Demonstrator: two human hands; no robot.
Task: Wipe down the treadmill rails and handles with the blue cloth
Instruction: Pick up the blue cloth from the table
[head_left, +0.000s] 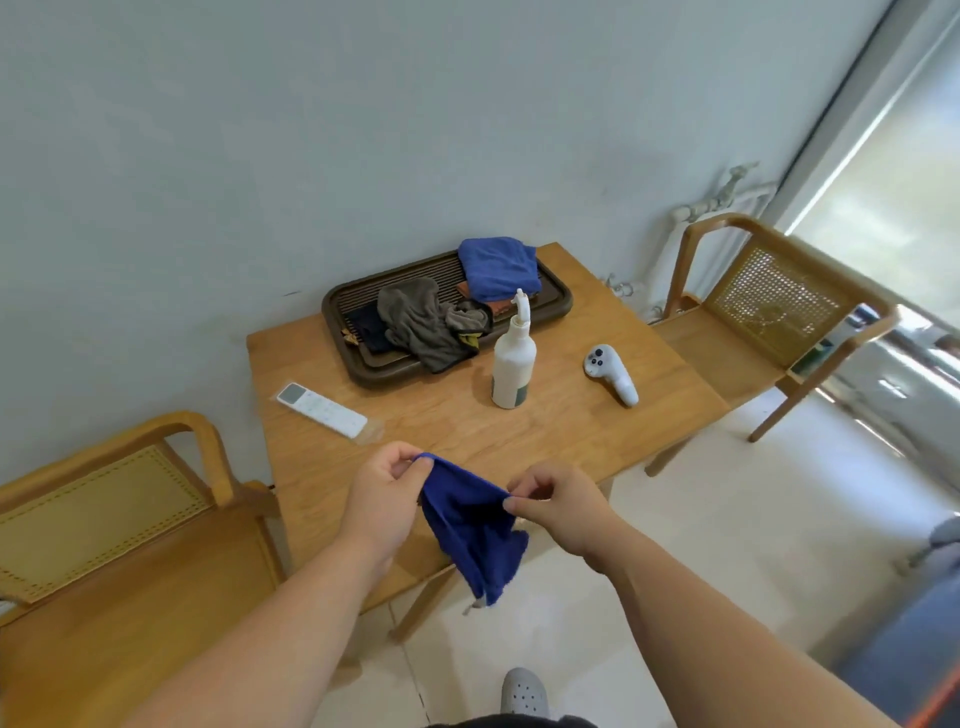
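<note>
A dark blue cloth hangs between my two hands over the near edge of a wooden table. My left hand pinches its upper left corner. My right hand pinches the upper right corner, so the cloth's top edge stretches between them and the rest droops toward the floor. No treadmill is in view.
On the table stand a white spray bottle, a white remote, a grey controller and a dark tray holding a second blue cloth and brown rags. Wooden chairs flank the table.
</note>
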